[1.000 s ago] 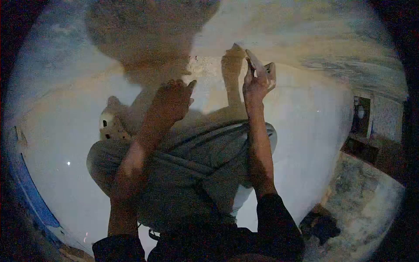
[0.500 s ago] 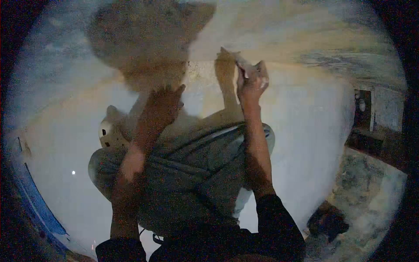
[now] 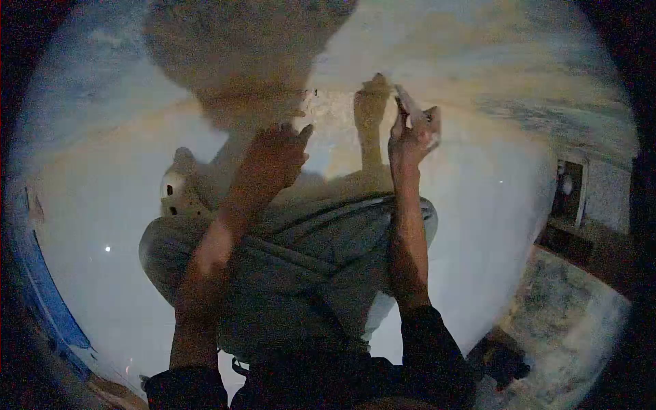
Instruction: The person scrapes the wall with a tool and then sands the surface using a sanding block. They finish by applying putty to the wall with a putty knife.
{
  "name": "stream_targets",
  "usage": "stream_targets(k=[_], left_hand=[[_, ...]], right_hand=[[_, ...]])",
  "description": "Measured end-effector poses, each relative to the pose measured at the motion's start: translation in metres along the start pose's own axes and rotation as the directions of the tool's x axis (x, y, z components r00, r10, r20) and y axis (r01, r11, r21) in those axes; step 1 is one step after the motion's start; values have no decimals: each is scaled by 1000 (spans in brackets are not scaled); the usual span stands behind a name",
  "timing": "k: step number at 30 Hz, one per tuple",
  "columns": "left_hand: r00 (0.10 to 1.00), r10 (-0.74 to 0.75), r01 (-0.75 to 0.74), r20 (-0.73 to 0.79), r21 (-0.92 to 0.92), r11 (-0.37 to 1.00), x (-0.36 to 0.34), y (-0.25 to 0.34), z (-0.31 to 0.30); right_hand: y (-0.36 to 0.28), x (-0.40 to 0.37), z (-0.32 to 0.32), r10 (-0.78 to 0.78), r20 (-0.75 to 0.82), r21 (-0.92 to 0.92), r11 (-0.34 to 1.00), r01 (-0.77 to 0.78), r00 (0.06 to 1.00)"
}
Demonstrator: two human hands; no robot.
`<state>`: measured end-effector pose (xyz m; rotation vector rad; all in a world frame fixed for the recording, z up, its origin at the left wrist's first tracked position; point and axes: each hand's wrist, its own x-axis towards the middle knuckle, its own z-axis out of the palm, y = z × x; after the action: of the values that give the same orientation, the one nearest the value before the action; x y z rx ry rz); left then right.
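My right hand (image 3: 415, 140) is raised in front of the painted wall, its fingers closed round a thin, flat, pale piece (image 3: 406, 101) that points up and to the left. What kind of piece it is, I cannot tell. Lower and to the left, in shadow, my left hand (image 3: 275, 154) reaches toward the foot of the wall with its fingers apart. Just beyond its fingertips is a rough, speckled patch (image 3: 333, 109) where the wall meets the floor. My crossed legs in grey trousers (image 3: 301, 266) lie beneath both forearms.
A pale, rounded thing with dark holes (image 3: 173, 190) sits beside my left knee. Glossy white floor (image 3: 478, 225) surrounds me. Blue material (image 3: 58, 301) runs along the left edge. A dark bundle (image 3: 502, 362) lies at lower right, below a doorway (image 3: 568, 184).
Both hands appear farther right in the view, with the wall patch shifted right too. My left hand sits slightly nearer the patch. The right hand keeps its hold on the flat piece.
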<state>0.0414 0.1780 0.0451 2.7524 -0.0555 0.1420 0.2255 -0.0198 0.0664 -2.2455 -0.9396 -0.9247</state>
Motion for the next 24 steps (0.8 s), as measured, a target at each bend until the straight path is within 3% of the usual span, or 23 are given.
stream_targets(k=[1,2,3,4,5,6,8,9,10,11,13,14,15,16,17,18,19,20,21,22,23,24], left_hand=[[996,23,-25,-82,-27,999,-1,-1,4],[986,46,-54,-163,-49,997,-2,-3,10],[1000,1,-2,-20,-43,999,5,1,-1],[992,-44,48,122,-29,998,9,3,-6],[992,-42,46,121,-31,998,9,2,-3],[994,-37,39,102,-18,999,9,1,1],[996,-19,20,88,-6,1000,12,5,-2],[978,-62,70,199,-34,997,16,7,-13],[947,-107,128,302,-50,991,18,7,-19],[948,-111,131,297,-48,990,16,3,-14],[1000,8,-7,30,-30,1000,7,-3,-6],[999,-1,2,32,-30,1000,6,-1,-9],[989,-52,58,138,-40,998,11,5,-24],[965,-96,111,243,-45,993,15,6,-24],[965,-98,111,243,-42,993,10,6,-19],[999,-33,31,44,52,998,2,4,-7],[998,12,-6,-54,103,995,3,6,-10],[987,56,-32,-151,160,987,3,6,-9],[1000,3,-4,20,70,998,9,6,-17],[980,-35,38,198,-13,999,13,7,-21],[980,-38,40,197,-6,999,13,9,-23],[976,-48,44,211,27,999,12,10,-23]], right_hand=[[-4,4,-3,-10,-13,26,1000,10,1000],[-8,6,-9,15,31,-78,997,-12,999],[-12,11,-14,47,71,-187,982,-33,996],[-10,6,-10,85,68,-141,987,-74,994],[2,-11,6,83,68,-144,987,-73,994],[20,-34,29,310,32,261,915,-308,950],[18,-24,24,-28,-96,20,999,30,995],[17,-19,22,-196,-155,-125,976,178,968],[10,-14,17,-175,-58,-184,969,162,983],[10,-13,12,-113,4,-152,982,112,994],[0,-5,2,-52,72,-120,991,60,996],[-9,4,-6,6,35,-120,993,-2,999],[-15,11,-11,66,-3,-123,990,-66,998],[-11,7,-8,-1,-6,-165,986,0,1000],[-11,6,-3,0,-9,-162,987,-1,1000],[-9,1,5,55,-61,-32,998,-57,997],[-4,-3,9,115,-106,104,989,-104,988],[5,-14,16,116,-108,101,989,-105,987],[8,-21,20,-25,-56,-126,992,18,998],[13,-26,21,-86,-17,-233,969,80,996],[18,-30,20,-147,21,-333,932,145,989],[5,-15,9,-122,18,-250,960,123,992]])
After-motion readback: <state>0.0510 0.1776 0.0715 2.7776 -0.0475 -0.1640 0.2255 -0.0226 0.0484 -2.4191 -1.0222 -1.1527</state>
